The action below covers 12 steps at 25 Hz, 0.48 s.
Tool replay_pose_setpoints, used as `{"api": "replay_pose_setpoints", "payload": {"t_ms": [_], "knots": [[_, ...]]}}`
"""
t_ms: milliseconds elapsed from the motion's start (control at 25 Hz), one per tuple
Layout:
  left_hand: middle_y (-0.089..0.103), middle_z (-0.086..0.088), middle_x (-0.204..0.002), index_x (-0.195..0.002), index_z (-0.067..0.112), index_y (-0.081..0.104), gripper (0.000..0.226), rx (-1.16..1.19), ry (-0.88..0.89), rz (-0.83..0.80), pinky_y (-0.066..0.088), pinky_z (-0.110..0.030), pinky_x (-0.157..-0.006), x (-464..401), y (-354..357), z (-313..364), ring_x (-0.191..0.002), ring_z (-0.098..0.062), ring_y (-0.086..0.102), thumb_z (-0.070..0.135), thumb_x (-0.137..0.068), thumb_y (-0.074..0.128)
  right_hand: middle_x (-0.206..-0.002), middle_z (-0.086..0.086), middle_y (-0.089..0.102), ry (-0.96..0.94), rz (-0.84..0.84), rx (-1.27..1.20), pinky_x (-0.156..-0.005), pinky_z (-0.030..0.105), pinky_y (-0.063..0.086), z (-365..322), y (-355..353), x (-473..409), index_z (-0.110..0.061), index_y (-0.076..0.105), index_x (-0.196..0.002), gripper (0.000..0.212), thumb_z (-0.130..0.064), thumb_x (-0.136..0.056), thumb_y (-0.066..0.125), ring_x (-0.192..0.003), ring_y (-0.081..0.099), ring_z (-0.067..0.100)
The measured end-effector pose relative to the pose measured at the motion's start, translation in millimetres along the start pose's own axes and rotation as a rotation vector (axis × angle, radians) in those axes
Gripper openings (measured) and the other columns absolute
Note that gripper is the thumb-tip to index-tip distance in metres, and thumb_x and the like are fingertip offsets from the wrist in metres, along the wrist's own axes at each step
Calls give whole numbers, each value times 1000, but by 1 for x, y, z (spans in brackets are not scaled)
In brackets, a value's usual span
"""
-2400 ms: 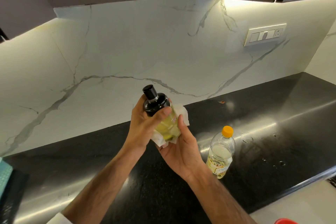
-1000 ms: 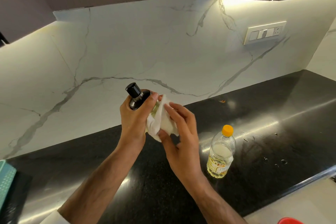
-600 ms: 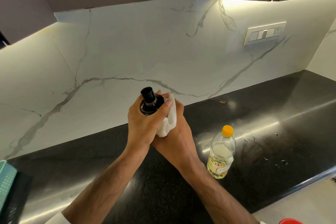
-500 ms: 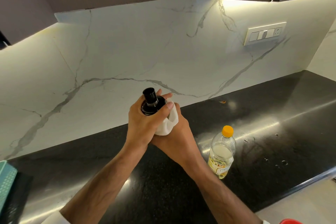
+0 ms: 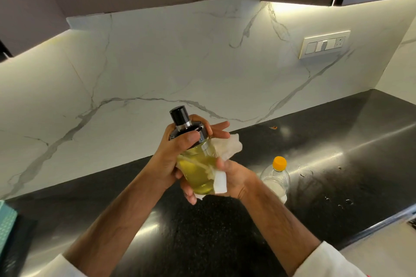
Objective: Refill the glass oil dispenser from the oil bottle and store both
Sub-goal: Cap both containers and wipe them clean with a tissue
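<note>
Black-capped glass oil dispenser [image 5: 198,164] held aloft, oil-filled; yellow-capped oil bottle [image 5: 278,177] upright on counter.

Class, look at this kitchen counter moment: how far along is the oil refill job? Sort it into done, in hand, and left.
Done: the glass oil dispenser with black cap holds yellow oil and is capped; the orange-capped plastic oil bottle stands closed on the black counter.
In hand: the left hand grips the dispenser's top while the right hand presses a white cloth around it.
Left: storing both.

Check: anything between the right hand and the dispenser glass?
Yes. A white tissue lies between the right hand and the dispenser. The left hand grips its black collar bare.
</note>
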<state>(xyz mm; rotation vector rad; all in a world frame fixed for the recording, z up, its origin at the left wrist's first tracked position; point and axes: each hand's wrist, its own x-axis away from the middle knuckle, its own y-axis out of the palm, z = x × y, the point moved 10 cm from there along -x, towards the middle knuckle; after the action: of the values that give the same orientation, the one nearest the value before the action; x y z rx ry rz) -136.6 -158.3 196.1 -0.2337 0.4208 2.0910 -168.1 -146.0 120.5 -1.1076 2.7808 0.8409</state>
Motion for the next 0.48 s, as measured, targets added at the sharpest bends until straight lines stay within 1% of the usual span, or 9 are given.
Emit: {"api": "replay_pose_setpoints", "payload": {"t_ms": [40,120,160,200,240,280,360,440,480], "knots": [[72,-26,-110,-93,12,68,46,16,5,14,53,-42,-96,0,0,1,-131,-42,56,50,-71,85,-99,14,72,-1,-11,-78,-79,31,59,7,3,-2,3,55,-126,85,-68,-82,72,-84,72,22],[72,-23,-114,-92,15,69,46,26,17,49,56,-42,-90,0,-4,4,-128,-41,59,53,-70,85,-90,14,74,22,17,-233,-68,27,60,20,3,-3,3,61,-122,92,-81,-91,40,-72,73,19],[73,-21,-115,-91,17,70,45,18,22,56,56,-44,-87,0,-5,5,-126,-41,60,54,-70,85,-83,14,74,48,58,-293,-61,25,59,26,2,-3,2,67,-116,93,-79,-96,25,-65,72,18],[73,-19,-114,-91,19,71,44,2,28,60,54,-44,-86,0,-5,6,-125,-41,60,55,-70,84,-77,12,73,70,121,-318,-56,23,58,31,-1,-2,0,71,-108,88,-70,-102,17,-59,70,17],[74,-18,-112,-91,20,71,43,-17,39,71,53,-45,-86,0,-6,7,-125,-42,61,56,-70,83,-74,11,72,73,214,-304,-53,21,55,35,-9,0,-3,73,-101,77,-59,-106,21,-57,68,15],[75,-17,-110,-91,20,71,43,-39,53,94,53,-45,-87,0,-8,10,-124,-43,61,57,-70,82,-74,10,71,58,323,-246,-52,20,54,37,-19,2,-5,73,-97,62,-49,-107,31,-58,66,15],[76,-19,-106,-91,19,70,43,-94,91,150,54,-44,-91,1,-17,17,-122,-44,62,56,-71,82,-82,15,71,31,535,48,-53,22,53,33,-40,15,-6,70,-103,38,-36,-105,48,-61,64,16],[76,-19,-103,-92,15,68,37,-187,118,219,54,-51,-92,5,-29,23,-118,-43,65,46,-75,80,-88,17,73,67,749,397,-47,24,47,26,-62,37,-9,66,-110,21,-27,-105,57,-55,60,14],[76,-19,-101,-93,11,66,33,-235,121,254,53,-55,-94,7,-35,23,-116,-41,66,38,-76,76,-88,17,74,75,846,487,-46,25,43,20,-69,50,-12,65,-111,16,-26,-104,60,-52,57,13]]}}
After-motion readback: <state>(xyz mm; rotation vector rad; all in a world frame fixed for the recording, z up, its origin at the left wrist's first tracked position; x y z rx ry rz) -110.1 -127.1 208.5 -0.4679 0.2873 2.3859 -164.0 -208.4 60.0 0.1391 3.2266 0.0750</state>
